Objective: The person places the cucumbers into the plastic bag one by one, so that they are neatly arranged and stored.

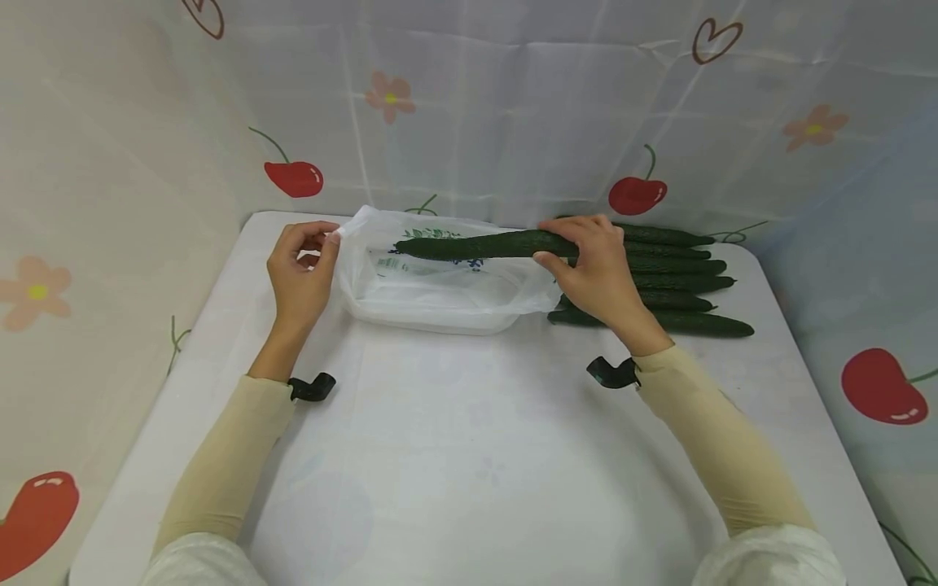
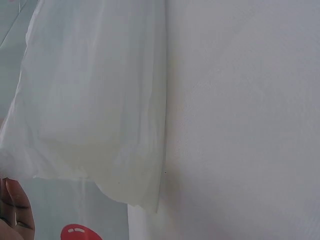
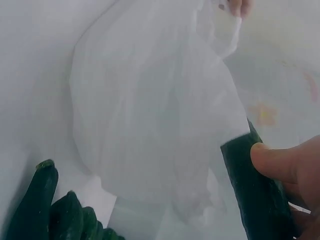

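Note:
My left hand [image 1: 304,268] pinches the left edge of a white plastic bag [image 1: 440,316] between thumb and fingers. The bag lies spread on the table with its mouth held apart, and green and blue print shows on it. Over the bag's opening, a long dark green cucumber [image 1: 476,246] is held level, pointing left. My right hand [image 1: 597,268] grips its right end, thumb on the near side. In the right wrist view part of that cucumber [image 3: 255,195] is hidden behind the bag's edge. The left wrist view shows mostly the bag's side [image 2: 95,100].
Several more cucumbers [image 1: 685,283] lie side by side on the table at right, beneath and beyond my right hand. A white table [image 1: 454,456] carries everything. Printed curtains [image 1: 498,106] hang behind it and at both sides.

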{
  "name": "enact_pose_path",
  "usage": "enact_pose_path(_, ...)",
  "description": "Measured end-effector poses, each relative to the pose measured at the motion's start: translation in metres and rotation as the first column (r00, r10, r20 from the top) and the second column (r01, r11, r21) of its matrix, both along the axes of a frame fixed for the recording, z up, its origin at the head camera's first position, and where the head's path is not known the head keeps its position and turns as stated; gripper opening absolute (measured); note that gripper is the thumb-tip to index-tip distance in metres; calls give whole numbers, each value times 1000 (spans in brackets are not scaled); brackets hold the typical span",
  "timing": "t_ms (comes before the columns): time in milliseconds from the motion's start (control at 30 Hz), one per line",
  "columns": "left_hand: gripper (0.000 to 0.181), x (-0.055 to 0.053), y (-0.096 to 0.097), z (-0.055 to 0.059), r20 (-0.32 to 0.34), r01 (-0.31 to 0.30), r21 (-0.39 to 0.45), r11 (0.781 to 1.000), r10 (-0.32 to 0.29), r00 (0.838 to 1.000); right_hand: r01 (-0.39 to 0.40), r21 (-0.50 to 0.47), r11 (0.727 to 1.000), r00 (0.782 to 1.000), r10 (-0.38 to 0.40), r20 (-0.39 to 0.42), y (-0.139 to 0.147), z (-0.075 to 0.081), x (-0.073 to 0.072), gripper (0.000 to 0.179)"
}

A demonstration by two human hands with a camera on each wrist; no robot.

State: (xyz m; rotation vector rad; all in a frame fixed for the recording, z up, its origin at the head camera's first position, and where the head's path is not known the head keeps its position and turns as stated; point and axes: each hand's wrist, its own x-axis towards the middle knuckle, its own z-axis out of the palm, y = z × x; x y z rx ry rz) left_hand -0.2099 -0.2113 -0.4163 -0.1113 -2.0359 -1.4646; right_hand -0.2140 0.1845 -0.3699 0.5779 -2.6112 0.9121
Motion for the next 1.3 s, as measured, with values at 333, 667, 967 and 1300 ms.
enact_pose_path(333,19,1,2,-2,-1,10,0,1000,-10,1000,-7,101,995,994,-4,107,-27,7,-8,44)
enact_pose_path(667,19,1,2,-1,-16,11,-7,1000,-11,1000,-68,171,983,971,26,238,-50,16,-21,45)
enact_pose_path(967,18,0,4,-3,-14,24,9,1000,-24,1000,-92,184,979,966,42,256,-71,10,-29,45)
enact_pose_path(1300,18,1,3,-3,-12,14,12,1000,-13,1000,-93,151,984,952,43,303,-78,0,-33,43)
